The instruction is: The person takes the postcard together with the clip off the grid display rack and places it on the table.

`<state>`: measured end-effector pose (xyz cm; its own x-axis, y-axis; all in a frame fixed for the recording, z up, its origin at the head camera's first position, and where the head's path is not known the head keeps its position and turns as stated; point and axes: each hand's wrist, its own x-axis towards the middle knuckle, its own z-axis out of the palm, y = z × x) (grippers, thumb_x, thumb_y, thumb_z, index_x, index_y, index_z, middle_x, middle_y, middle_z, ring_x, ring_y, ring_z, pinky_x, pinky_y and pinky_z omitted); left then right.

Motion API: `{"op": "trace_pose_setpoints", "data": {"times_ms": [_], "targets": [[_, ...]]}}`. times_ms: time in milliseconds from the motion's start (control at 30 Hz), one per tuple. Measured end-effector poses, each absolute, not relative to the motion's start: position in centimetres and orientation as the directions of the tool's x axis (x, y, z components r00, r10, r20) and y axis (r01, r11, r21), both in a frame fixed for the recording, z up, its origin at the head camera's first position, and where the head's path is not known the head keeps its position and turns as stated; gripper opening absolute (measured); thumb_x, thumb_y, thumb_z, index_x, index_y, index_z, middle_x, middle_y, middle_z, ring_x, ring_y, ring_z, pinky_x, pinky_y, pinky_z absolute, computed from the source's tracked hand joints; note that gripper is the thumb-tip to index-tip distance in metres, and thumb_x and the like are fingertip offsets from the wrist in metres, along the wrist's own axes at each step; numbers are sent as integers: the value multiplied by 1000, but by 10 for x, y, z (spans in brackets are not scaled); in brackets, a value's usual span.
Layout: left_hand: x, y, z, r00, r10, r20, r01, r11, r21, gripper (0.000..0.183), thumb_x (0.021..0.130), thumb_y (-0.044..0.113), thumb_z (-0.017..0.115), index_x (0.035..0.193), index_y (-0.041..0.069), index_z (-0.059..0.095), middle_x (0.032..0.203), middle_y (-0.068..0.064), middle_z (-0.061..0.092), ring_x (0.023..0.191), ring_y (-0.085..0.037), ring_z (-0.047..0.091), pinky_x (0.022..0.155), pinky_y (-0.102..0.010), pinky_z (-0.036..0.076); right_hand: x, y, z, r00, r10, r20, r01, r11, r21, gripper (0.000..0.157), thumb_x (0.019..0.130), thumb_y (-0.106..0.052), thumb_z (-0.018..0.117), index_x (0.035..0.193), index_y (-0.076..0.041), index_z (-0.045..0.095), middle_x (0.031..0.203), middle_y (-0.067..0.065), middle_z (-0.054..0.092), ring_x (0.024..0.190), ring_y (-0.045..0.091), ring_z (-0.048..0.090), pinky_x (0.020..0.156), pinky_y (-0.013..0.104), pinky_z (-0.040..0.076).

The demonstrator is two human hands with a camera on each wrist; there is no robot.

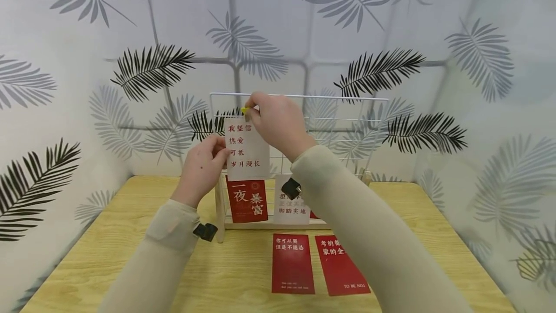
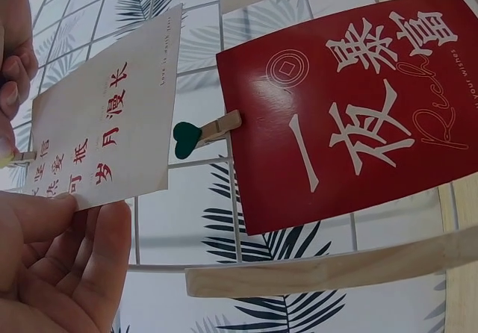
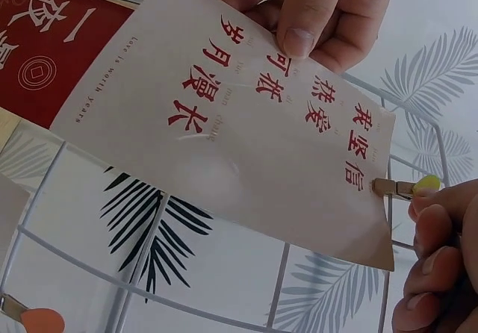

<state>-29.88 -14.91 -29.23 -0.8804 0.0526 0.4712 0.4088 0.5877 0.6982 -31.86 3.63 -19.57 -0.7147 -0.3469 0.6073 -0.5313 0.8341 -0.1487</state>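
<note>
A white card with red Chinese characters (image 1: 247, 151) is held up against the white wire grid rack (image 1: 330, 97). My left hand (image 1: 201, 168) pinches its left edge, thumb on the front and fingers behind. At the card's top edge, my right hand (image 1: 280, 122) pinches a small wooden clothespin with a yellow decoration (image 3: 392, 190). The clothespin's tip overlaps the card's edge near a grid wire. Directly below hangs a red card with white characters (image 1: 247, 202), fastened by a clothespin with a green heart (image 2: 209, 133).
Another white card (image 1: 292, 211) hangs lower on the grid, partly behind the right sleeve. Two red cards, one on the left (image 1: 292, 264) and one on the right (image 1: 343, 269), lie on the wooden table (image 1: 121, 226) before the rack. An orange heart clothespin (image 3: 41, 319) shows on the grid.
</note>
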Motion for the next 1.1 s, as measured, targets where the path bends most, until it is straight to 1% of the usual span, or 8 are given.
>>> {"op": "trace_pose_setpoints", "data": {"times_ms": [233,433,767,933,1100], "targets": [[-298,-152,-294,-880,61,470,408,601,687,11,103,15,59,111,7,62,94,-9,66,80,-24,64,74,-39,53,-318,38,-200,-704,-354,616,-539,831,-139,8,101,-24,62,105,-23,70,88,-7,72,64,12,57,58,30,45],[-298,-157,-296,-889,44,455,388,601,699,10,103,15,58,110,8,62,96,-9,67,81,-23,64,75,-40,53,-319,34,-202,-681,-368,633,-562,817,-130,6,101,-23,63,101,-24,69,85,-8,70,64,11,57,57,30,44],[-295,-157,-292,-897,57,439,388,579,717,10,103,14,58,110,8,61,96,-10,67,82,-24,64,74,-39,53,-317,36,-201,-674,-372,638,-575,807,-137,5,102,-23,62,99,-24,66,82,-8,68,63,13,56,55,31,44],[-295,-156,-293,-896,58,441,388,586,711,10,102,14,59,110,8,62,94,-9,66,80,-24,64,73,-39,52,-315,39,-199,-682,-369,632,-581,798,-161,6,103,-22,61,103,-22,66,86,-6,70,65,13,57,57,31,45],[-294,-158,-294,-897,63,438,390,580,715,10,103,15,58,109,8,62,94,-9,66,80,-23,63,72,-38,51,-312,47,-197,-709,-357,608,-568,800,-194,8,103,-24,60,108,-23,66,93,-6,70,69,13,58,59,31,46]]}}
